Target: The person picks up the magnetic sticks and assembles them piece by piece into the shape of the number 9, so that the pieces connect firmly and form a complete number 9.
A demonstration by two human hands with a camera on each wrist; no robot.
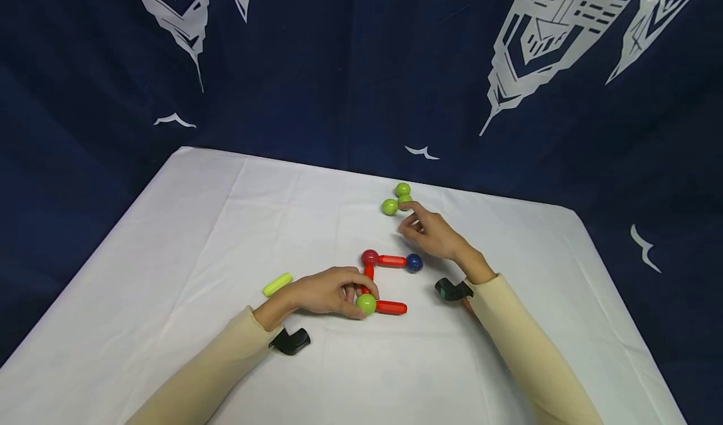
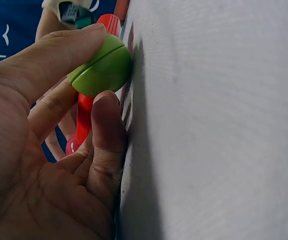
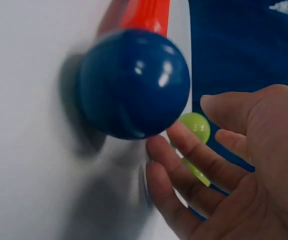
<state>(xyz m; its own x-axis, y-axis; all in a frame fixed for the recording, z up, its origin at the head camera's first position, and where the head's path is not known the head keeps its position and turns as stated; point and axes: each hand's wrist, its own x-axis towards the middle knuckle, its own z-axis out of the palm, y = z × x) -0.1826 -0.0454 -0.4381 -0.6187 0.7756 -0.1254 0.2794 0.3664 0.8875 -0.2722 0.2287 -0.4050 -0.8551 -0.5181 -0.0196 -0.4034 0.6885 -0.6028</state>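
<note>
My left hand (image 1: 327, 292) grips a green ball (image 1: 366, 304) between thumb and fingers, low over the table. From this ball a red rod (image 1: 392, 307) points right. A second red rod (image 1: 369, 272), partly covered by the fingers, runs up to a red ball (image 1: 369, 257). Another red rod (image 1: 392, 261) joins that ball to a blue ball (image 1: 415, 262). My right hand (image 1: 432, 233) reaches past the blue ball with loosely bent fingers and nothing in its grasp. Its index fingertip is right at a cluster of three loose green balls (image 1: 390, 207), overlapping one in the head view.
A yellow-green rod (image 1: 277, 284) lies left of my left hand. The white cloth-covered table (image 1: 271, 211) ends just behind the loose green balls, before a dark blue curtain (image 1: 316, 86). Black wrist cameras (image 1: 290, 342) hang at both cuffs.
</note>
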